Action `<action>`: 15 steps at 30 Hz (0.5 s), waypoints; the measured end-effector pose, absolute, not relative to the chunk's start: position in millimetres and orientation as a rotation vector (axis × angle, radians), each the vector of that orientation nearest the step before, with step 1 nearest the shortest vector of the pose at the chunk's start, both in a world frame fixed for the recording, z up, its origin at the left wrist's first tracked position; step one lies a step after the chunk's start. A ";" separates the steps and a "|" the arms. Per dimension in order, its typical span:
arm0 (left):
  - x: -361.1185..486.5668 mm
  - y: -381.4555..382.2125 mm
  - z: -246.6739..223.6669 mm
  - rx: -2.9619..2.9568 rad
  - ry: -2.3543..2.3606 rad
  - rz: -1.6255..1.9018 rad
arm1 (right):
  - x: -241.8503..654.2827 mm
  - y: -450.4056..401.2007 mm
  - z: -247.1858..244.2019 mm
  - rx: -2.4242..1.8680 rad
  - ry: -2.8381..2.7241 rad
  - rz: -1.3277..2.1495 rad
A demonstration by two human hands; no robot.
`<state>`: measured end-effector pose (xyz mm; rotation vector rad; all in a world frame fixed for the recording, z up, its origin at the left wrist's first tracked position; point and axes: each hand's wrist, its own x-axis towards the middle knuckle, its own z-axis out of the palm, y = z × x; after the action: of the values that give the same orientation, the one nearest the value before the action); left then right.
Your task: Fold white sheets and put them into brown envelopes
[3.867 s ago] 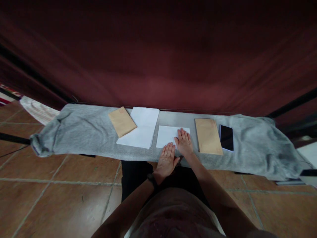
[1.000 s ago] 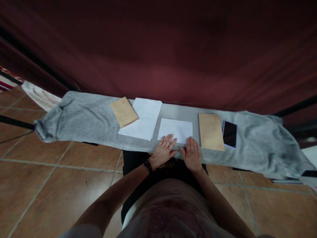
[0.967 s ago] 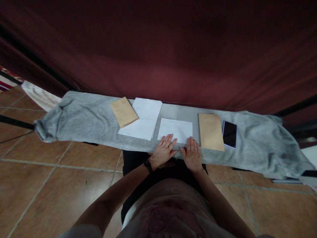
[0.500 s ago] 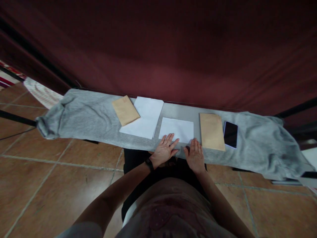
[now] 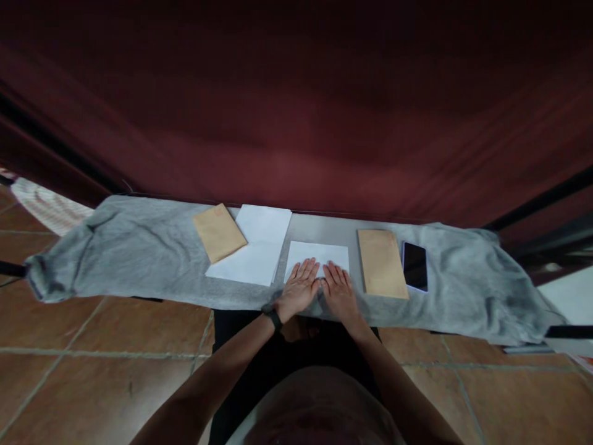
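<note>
A white sheet of paper (image 5: 319,252), perhaps folded, lies flat on the grey cloth in front of me. Both my hands rest palm down on its near part, side by side, with the fingertips pointing away from me. My left hand (image 5: 299,290) is flat with its fingers stretched out and a dark band on the wrist. My right hand (image 5: 340,292) lies just beside it, fingers also extended, the thumbs close together. The near edge of the sheet is partly hidden under the hands.
Left of the sheet lies a stack of larger white paper (image 5: 264,247), partly covered by a brown envelope (image 5: 220,233). On the right are more brown envelopes (image 5: 382,262) and a phone (image 5: 415,267). The grey cloth (image 5: 152,253) covers a narrow table against a dark red surface (image 5: 296,123).
My right hand has moved left and onto the sheet, next to the left hand. My left hand has straightened, its fingers closer together. The whole view has shifted slightly.
</note>
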<state>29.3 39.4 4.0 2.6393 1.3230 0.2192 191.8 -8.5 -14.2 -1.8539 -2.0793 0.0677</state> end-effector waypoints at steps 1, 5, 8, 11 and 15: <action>33.4 47.1 3.3 2.632 1.349 0.222 | 192.2 -0.3 -14.7 -1.867 -2.080 0.062; 45.9 76.9 1.5 2.601 1.457 0.232 | 193.6 30.3 -16.4 -1.954 -2.066 0.046; 48.3 94.2 1.0 2.551 1.579 0.254 | 196.8 48.0 -17.3 -2.025 -2.027 0.032; 46.2 101.8 0.1 2.476 1.708 0.285 | 200.8 58.7 -18.7 -2.071 -1.978 0.009; 38.3 99.9 -3.2 2.385 1.762 0.378 | 203.0 62.9 -20.9 -2.094 -1.935 -0.009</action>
<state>38.3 99.9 -3.2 2.3847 1.7623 0.3780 203.0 62.9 -20.9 -2.0943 -1.9351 -0.0095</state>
